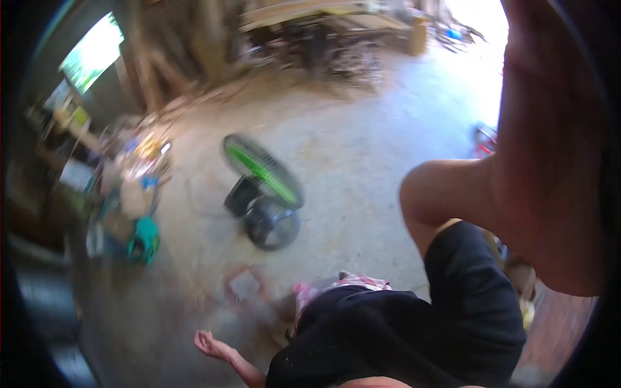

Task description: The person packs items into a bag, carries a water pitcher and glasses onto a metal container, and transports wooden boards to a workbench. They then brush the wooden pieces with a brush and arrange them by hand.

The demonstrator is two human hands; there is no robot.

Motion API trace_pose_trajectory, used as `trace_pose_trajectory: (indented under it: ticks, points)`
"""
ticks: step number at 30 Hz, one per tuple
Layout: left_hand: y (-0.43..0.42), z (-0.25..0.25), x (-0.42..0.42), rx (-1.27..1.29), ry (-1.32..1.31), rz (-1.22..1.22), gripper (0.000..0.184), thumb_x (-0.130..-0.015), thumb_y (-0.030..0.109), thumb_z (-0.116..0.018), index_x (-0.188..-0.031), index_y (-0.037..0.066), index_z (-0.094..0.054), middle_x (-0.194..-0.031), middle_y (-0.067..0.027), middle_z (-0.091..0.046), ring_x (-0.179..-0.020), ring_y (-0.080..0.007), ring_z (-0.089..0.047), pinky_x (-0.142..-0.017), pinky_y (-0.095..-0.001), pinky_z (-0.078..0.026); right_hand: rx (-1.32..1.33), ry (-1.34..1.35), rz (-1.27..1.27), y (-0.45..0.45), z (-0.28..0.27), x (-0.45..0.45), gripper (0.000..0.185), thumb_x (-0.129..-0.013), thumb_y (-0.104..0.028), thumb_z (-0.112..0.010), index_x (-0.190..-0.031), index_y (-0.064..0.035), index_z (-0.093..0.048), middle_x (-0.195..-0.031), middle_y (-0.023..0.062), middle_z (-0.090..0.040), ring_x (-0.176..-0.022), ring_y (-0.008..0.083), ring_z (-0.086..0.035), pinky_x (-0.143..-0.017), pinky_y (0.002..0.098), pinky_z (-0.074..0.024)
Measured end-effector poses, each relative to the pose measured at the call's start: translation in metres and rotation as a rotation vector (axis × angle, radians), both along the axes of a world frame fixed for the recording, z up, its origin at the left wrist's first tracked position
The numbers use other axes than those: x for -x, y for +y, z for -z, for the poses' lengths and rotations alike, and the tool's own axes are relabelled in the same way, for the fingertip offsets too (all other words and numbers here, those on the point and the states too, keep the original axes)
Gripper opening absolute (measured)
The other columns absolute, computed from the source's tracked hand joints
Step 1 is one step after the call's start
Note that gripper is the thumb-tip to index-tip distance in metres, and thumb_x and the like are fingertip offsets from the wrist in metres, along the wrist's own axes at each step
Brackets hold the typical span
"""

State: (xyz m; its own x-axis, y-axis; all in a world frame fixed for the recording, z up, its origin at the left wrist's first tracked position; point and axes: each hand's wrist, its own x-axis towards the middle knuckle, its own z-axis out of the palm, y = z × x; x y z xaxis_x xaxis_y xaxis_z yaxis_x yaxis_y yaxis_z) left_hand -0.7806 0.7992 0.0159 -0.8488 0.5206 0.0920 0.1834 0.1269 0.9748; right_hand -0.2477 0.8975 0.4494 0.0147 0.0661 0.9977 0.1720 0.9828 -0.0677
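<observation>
My left hand (211,344) hangs low beside my black clothing (362,336), its fingers curled in loosely. Nothing shows in it, though the view is somewhat blurred. A pale square with a reddish border (245,285) is on the floor beyond that hand. My raised right arm (550,129) fills the right side of the view, very close to the camera. The right hand itself is outside the picture. Ahead on the concrete floor (362,149) stands a black fan with a green rim (264,169), its head tilted, on a round base (272,224).
Along the left wall lies a blurred heap of items, with a teal object (143,239) among them. A bench (323,16) stands at the back, with scraps piled underneath. Pink-and-white checked cloth (365,280) shows by my clothing. Bright light enters through a window (94,52).
</observation>
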Motion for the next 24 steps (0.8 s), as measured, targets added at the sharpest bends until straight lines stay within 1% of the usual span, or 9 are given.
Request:
trace_pose_trajectory:
  ticks: [3, 10, 14, 16, 18, 19, 20, 22, 24]
  points:
    - [0.057, 0.029, 0.004, 0.03, -0.035, 0.221, 0.027, -0.087, 0.021, -0.058, -0.105, 0.0, -0.053, -0.096, -0.0097, -0.057, -0.088, -0.0185, -0.054, -0.08, -0.0305, -0.045, -0.001, -0.053, 0.202, -0.024, -0.008, -0.003, 0.039, -0.095, -0.03, -0.038, -0.108, 0.0039, -0.054, -0.097, 0.0169, -0.059, -0.089, 0.0212, -0.058, -0.081, 0.0337, -0.0447]
    - [0.145, 0.096, -0.031, 0.193, -0.03, 0.464, 0.022, -0.088, 0.02, -0.057, -0.098, 0.001, -0.053, -0.089, -0.0065, -0.054, -0.081, -0.0162, -0.051, -0.072, -0.0284, -0.045, -0.014, -0.123, 0.46, -0.027, -0.001, -0.024, 0.037, -0.094, -0.029, -0.04, -0.107, 0.0033, -0.054, -0.096, 0.0163, -0.059, -0.088, 0.0212, -0.058, -0.08, 0.0335, -0.045]
    - [0.181, 0.13, -0.099, 0.336, -0.1, 0.719, 0.014, -0.083, 0.011, -0.058, -0.092, 0.002, -0.054, -0.086, -0.0039, -0.052, -0.076, -0.0138, -0.049, -0.066, -0.0265, -0.043, -0.013, -0.149, 0.499, 0.016, 0.003, -0.073, 0.036, -0.093, -0.028, -0.041, -0.107, 0.003, -0.054, -0.096, 0.016, -0.059, -0.087, 0.0211, -0.058, -0.079, 0.0334, -0.0452]
    - [0.197, 0.142, -0.145, 0.442, -0.004, 0.881, 0.013, -0.081, 0.01, -0.059, -0.09, 0.001, -0.056, -0.084, -0.0051, -0.055, -0.071, -0.0138, -0.052, -0.063, -0.0268, -0.045, -0.003, -0.164, 0.495, 0.049, -0.002, -0.11, 0.036, -0.093, -0.028, -0.042, -0.107, 0.0029, -0.054, -0.096, 0.0159, -0.059, -0.087, 0.0211, -0.058, -0.079, 0.0334, -0.0453]
    - [0.22, 0.13, -0.217, 0.596, -0.146, 0.987, 0.014, -0.079, 0.01, -0.061, -0.089, 0.001, -0.059, -0.082, -0.007, -0.059, -0.067, -0.0149, -0.055, -0.06, -0.028, -0.047, 0.006, -0.188, 0.502, 0.08, 0.001, -0.146, 0.035, -0.093, -0.028, -0.042, -0.107, 0.0027, -0.054, -0.095, 0.0157, -0.059, -0.087, 0.0211, -0.058, -0.078, 0.0333, -0.0454]
    - [0.233, 0.122, -0.254, 0.626, -0.09, 1.095, 0.016, -0.078, 0.012, -0.063, -0.091, 0.002, -0.061, -0.079, -0.0071, -0.06, -0.064, -0.0158, -0.058, -0.058, -0.0282, -0.048, 0.007, -0.198, 0.507, 0.097, 0.002, -0.166, 0.035, -0.093, -0.027, -0.043, -0.107, 0.0026, -0.054, -0.095, 0.0156, -0.059, -0.087, 0.0211, -0.058, -0.078, 0.0333, -0.0454]
    - [0.247, 0.119, -0.288, 0.638, -0.159, 1.188, 0.019, -0.077, 0.014, -0.064, -0.092, 0.001, -0.061, -0.081, -0.0087, -0.062, -0.07, -0.017, -0.06, -0.063, -0.029, -0.049, 0.017, -0.208, 0.514, 0.112, 0.003, -0.183, 0.035, -0.093, -0.027, -0.043, -0.107, 0.0026, -0.055, -0.095, 0.0155, -0.059, -0.087, 0.0211, -0.058, -0.078, 0.0333, -0.0454]
    - [0.279, 0.105, -0.357, 0.603, -0.011, 1.362, 0.024, -0.077, 0.016, -0.064, -0.095, 0.0, -0.061, -0.085, -0.0108, -0.063, -0.079, -0.0189, -0.06, -0.074, -0.031, -0.048, 0.052, -0.246, 0.52, 0.148, 0.001, -0.219, 0.034, -0.092, -0.027, -0.044, -0.106, 0.0024, -0.055, -0.095, 0.0154, -0.059, -0.086, 0.0211, -0.058, -0.078, 0.0333, -0.0455]
    - [0.314, 0.066, -0.422, 0.585, -0.004, 1.412, 0.024, -0.078, 0.017, -0.065, -0.096, 0.001, -0.061, -0.086, -0.0099, -0.063, -0.078, -0.0183, -0.06, -0.073, -0.0309, -0.048, 0.095, -0.286, 0.526, 0.185, 0.006, -0.25, 0.034, -0.092, -0.027, -0.044, -0.106, 0.0022, -0.055, -0.095, 0.0152, -0.059, -0.086, 0.0211, -0.058, -0.077, 0.0332, -0.0456]
